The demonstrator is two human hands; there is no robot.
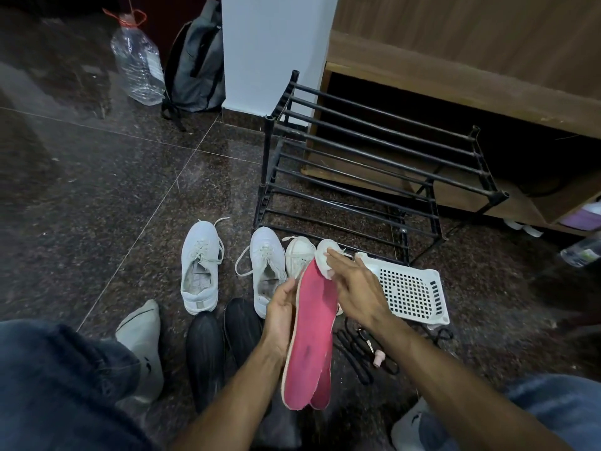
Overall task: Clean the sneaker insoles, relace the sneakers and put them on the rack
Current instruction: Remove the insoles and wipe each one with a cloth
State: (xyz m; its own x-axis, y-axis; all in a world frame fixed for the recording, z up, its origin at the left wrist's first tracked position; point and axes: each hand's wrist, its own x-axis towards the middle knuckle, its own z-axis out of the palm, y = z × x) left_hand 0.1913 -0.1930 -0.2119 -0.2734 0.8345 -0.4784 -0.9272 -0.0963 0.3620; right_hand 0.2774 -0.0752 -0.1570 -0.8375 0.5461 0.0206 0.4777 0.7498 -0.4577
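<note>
Left hand (pixel 282 315) gripping 2 stacked pink foam insoles (pixel 312 336) at left edge. Right hand (pixel 357 284), fingers straight, pressing white cloth (pixel 325 260) onto toe end. White laced sneakers (pixel 200 265) on floor, beside black metal rack (pixel 374 164).

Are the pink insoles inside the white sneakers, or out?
Out. The left hand holds the pink insoles above the floor; the right hand wipes them with a white cloth.
</note>
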